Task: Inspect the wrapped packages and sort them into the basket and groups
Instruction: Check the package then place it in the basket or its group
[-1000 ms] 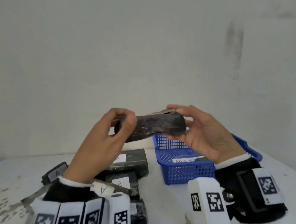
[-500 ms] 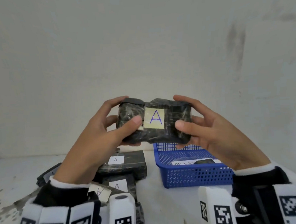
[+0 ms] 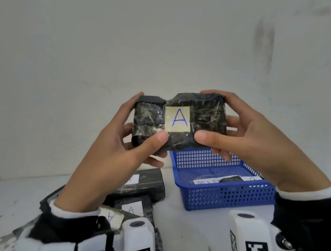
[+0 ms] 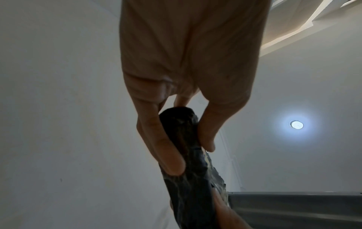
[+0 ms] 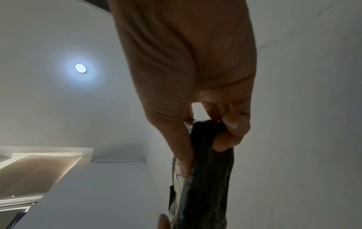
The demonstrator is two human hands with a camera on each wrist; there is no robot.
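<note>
A black wrapped package (image 3: pixel 205 120) with a pale label marked "A" (image 3: pixel 178 119) is held up above the table, label facing me. My left hand (image 3: pixel 122 140) grips its left end, thumb on the front, fingers behind. My right hand (image 3: pixel 245 131) grips its right end the same way. The left wrist view shows the package (image 4: pixel 188 155) edge-on between thumb and fingers; the right wrist view shows the package (image 5: pixel 207 170) likewise. A blue mesh basket (image 3: pixel 234 197) stands on the table below and right, with a paper label and a dark item inside.
Several black wrapped packages marked "A" (image 3: pixel 143 183) lie stacked on the white table (image 3: pixel 187 225) below my left hand, left of the basket. A white wall rises close behind. Marker-covered wrist mounts fill the bottom edge.
The package was turned from edge-on to label facing me and raised higher; both hands kept hold and shifted to its ends.
</note>
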